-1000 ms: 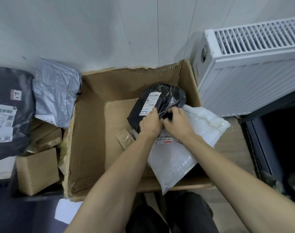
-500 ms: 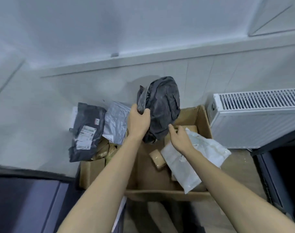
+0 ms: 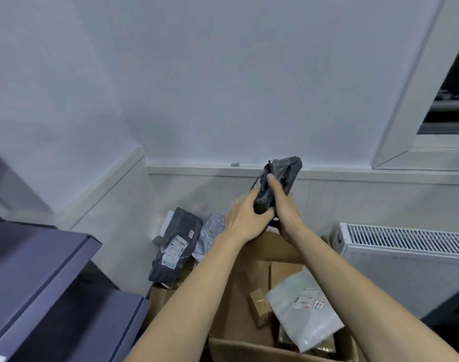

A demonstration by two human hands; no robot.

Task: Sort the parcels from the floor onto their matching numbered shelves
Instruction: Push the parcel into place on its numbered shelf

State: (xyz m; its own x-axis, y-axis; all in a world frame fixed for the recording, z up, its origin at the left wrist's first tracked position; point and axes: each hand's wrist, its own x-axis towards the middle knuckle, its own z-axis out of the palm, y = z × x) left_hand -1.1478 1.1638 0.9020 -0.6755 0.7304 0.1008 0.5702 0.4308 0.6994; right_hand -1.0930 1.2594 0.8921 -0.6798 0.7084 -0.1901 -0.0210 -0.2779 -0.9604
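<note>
Item held: dark grey parcel (image 3: 282, 178), a crumpled plastic mailer, raised in front of the wall above the cardboard box (image 3: 249, 296). Left hand (image 3: 245, 220) grips its lower end, fingers curled round the plastic. Right hand (image 3: 282, 205) clasps it from the other side, thumb laid up along the parcel's face. The two hands touch each other around the parcel.

Cardboard box, open-topped, on the floor below the hands. Contents seen:
- white parcel (image 3: 304, 307), a flat poly mailer with printed labels, lying tilted against the right side;
- small brown carton (image 3: 259, 304), just left of the white parcel, touching it.
The lower part of the box is hidden by the forearms.

Outside the box, to its left, leaning at the wall: black parcel (image 3: 177, 244) with white labels; silver parcel (image 3: 210, 236) just beside it on the right.

Fixtures: radiator (image 3: 406, 249) right of the box; dark shelf unit (image 3: 40, 283) at far left.
</note>
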